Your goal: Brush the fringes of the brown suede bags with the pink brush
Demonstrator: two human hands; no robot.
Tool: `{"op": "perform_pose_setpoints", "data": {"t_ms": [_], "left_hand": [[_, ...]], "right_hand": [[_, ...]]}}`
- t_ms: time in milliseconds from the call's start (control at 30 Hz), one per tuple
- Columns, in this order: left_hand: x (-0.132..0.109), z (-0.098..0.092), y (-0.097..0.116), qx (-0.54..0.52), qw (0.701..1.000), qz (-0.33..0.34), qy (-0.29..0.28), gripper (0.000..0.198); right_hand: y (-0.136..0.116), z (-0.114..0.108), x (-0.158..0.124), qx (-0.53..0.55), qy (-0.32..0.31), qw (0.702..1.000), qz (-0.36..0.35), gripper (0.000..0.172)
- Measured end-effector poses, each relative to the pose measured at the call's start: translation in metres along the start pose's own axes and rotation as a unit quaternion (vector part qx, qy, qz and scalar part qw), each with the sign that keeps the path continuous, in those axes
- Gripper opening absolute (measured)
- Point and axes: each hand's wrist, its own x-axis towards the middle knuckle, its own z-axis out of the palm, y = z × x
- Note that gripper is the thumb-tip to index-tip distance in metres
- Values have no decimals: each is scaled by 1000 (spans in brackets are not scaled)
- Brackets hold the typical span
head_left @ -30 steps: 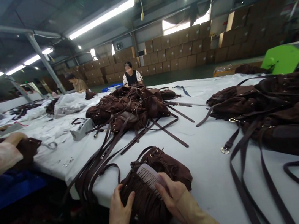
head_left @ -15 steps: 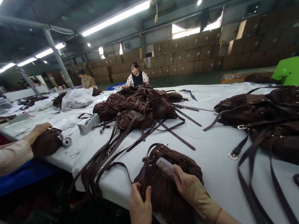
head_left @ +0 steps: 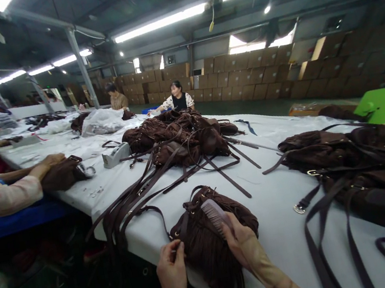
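A dark brown fringed bag (head_left: 197,235) lies at the table's front edge, its long fringe hanging over toward me. My right hand (head_left: 247,246) is closed around a pale purple comb (head_left: 213,214), whose teeth rest against the fringe on the bag's front. At the bag's left side, my left hand (head_left: 172,269) has thumb and fingers pinched together near the fringe. What sits between those fingertips, if anything, is too small to make out. A thin strap (head_left: 163,218) loops out from the bag's left side.
A heap of brown bags (head_left: 180,138) with trailing straps lies ahead on the white table (head_left: 265,220). More bags (head_left: 364,148) are piled at right. A grey tape dispenser (head_left: 116,155) stands left of the heap. At left, a co-worker's hands (head_left: 52,161) hold another bag.
My left hand has drawn slightly left and down, its thumb and fingers closing together. The comb has shifted slightly on the fringe. The view has tilted a little, showing more of the left co-worker.
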Motion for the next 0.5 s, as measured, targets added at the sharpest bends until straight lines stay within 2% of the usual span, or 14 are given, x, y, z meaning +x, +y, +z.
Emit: {"op": "perform_pose_setpoints", "data": {"t_ms": [100, 233, 300, 400, 433, 467, 500], "left_hand": [[12, -7, 8, -50, 995, -80, -13, 55], [28, -16, 24, -95, 991, -89, -35, 57], [32, -15, 33, -123, 987, -93, -47, 54], [31, -3, 53, -173, 976, -112, -66, 49], [29, 3, 63, -191, 971, -117, -79, 46], [27, 9, 74, -200, 967, -117, -102, 42], [26, 14, 86, -201, 963, -114, -136, 38]], "right_hand": [[-22, -18, -3, 70, -6, 997, 9, 42], [-47, -29, -4, 131, -54, 990, 4, 61], [-53, -24, -4, 121, -63, 991, -2, 69], [-62, -2, -5, 58, -52, 997, -31, 99], [-65, 7, -5, 50, -38, 997, -47, 98], [-68, 16, -4, 55, -21, 996, -63, 84], [-71, 24, -4, 70, -3, 995, -76, 61]]}}
